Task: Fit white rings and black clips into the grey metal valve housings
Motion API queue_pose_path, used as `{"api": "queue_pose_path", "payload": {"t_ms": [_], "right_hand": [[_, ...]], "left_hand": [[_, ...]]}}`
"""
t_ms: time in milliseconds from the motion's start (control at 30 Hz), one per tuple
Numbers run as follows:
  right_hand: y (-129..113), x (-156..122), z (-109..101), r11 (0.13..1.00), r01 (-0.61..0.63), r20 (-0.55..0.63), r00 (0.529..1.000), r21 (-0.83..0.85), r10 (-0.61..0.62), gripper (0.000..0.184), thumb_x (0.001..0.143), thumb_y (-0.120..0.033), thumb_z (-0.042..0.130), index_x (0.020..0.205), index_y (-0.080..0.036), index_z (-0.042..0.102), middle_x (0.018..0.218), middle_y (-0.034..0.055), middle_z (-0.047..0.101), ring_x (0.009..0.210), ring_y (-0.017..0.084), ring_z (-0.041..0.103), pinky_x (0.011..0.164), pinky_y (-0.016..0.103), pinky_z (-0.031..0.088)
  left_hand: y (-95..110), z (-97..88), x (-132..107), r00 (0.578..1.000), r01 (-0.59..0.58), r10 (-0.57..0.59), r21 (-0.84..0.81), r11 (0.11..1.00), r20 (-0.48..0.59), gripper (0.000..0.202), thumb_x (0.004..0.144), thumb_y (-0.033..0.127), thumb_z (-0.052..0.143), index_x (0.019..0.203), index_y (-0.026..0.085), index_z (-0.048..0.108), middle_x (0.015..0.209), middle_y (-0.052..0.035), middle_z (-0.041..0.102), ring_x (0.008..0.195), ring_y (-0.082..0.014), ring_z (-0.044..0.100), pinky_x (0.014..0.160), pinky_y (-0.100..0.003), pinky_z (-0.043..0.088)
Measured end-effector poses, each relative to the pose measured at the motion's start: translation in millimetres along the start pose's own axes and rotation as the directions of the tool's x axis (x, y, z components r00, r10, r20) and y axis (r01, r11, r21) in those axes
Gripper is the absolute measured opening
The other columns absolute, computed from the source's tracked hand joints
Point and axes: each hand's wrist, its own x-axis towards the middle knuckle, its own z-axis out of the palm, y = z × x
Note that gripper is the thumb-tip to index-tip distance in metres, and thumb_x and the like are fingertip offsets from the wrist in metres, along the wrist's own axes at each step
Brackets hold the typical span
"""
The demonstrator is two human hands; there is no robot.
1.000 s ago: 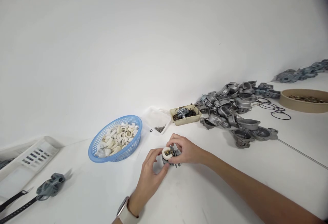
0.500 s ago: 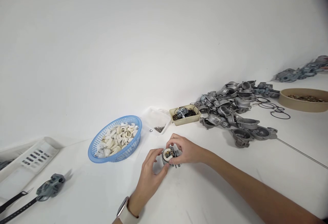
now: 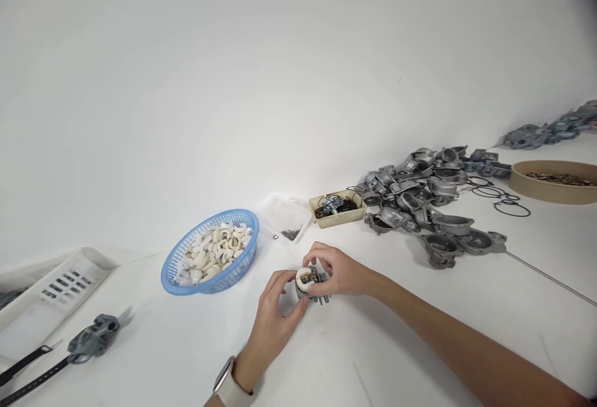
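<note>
A grey metal carburetor body (image 3: 319, 299) lies on the white table, open side up. My left hand (image 3: 275, 310), wearing a watch, steadies it from the left with fingers and thumb at its rim. Over its opening sits a white C-shaped float (image 3: 302, 284), slightly raised, with brass parts visible inside the curve. My right hand (image 3: 338, 272) pinches the float between forefinger and thumb, from above and right. Its other fingers are partly hidden.
Behind my hands are a blue basket (image 3: 168, 284) of white floats, a clear tray (image 3: 305, 224) with small pins and a cream tray (image 3: 342, 222) of black rings. Metal bowls (image 3: 410, 199) pile up at right. Another carburetor body (image 3: 96, 338) and a black strap (image 3: 35, 388) lie left.
The white float has risen a little and tilted over the carburetor body, between my right fingers. My left hand stays in place. The view has shifted very slightly.
</note>
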Motion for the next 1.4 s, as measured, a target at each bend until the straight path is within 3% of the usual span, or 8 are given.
{"api": "queue_pose_path", "payload": {"t_ms": [867, 1067, 1400], "right_hand": [[-0.4, -0.3, -2.4, 1.000, 0.003, 0.031, 1.000, 0.022, -0.003, 0.035, 0.070, -0.034, 0.082, 0.103, -0.027, 0.072, 0.097, -0.0019, 0.050, 0.065, 0.008, 0.039, 0.056, 0.023, 0.033], [0.9, 0.9, -1.4, 0.994, 0.024, -0.006, 1.000, 0.107, -0.023, 0.016, 0.080, -0.031, 0.074, 0.095, -0.025, 0.076, 0.092, -0.0012, 0.049, 0.061, 0.007, 0.036, 0.056, 0.025, 0.032], [-1.5, 2.3, 3.8, 0.992, 0.039, -0.058, 0.998, 0.119, -0.032, 0.010, 0.081, -0.030, 0.073, 0.085, -0.022, 0.077, 0.089, -0.0016, 0.048, 0.058, 0.006, 0.036, 0.055, 0.025, 0.032]], "left_hand": [[-4.6, 3.5, -2.7, 0.999, 0.026, -0.025, 0.021, 0.999, -0.039, 0.032, 0.088, 0.034, 0.064, 0.119, 0.024, 0.060, 0.111, -0.0075, 0.066, 0.104, -0.0255, 0.061, 0.080, -0.037, 0.049], [-5.1, 4.5, -3.5, 0.998, 0.049, -0.048, 0.018, 0.999, -0.035, 0.035, 0.088, 0.036, 0.064, 0.121, 0.024, 0.059, 0.111, -0.0075, 0.066, 0.105, -0.0258, 0.061, 0.081, -0.037, 0.049], [0.4, 0.3, -2.4, 0.999, 0.049, -0.050, 0.045, 0.998, 0.007, 0.034, 0.089, 0.028, 0.065, 0.122, 0.024, 0.058, 0.112, -0.0069, 0.066, 0.107, -0.0245, 0.061, 0.082, -0.037, 0.050]]}}
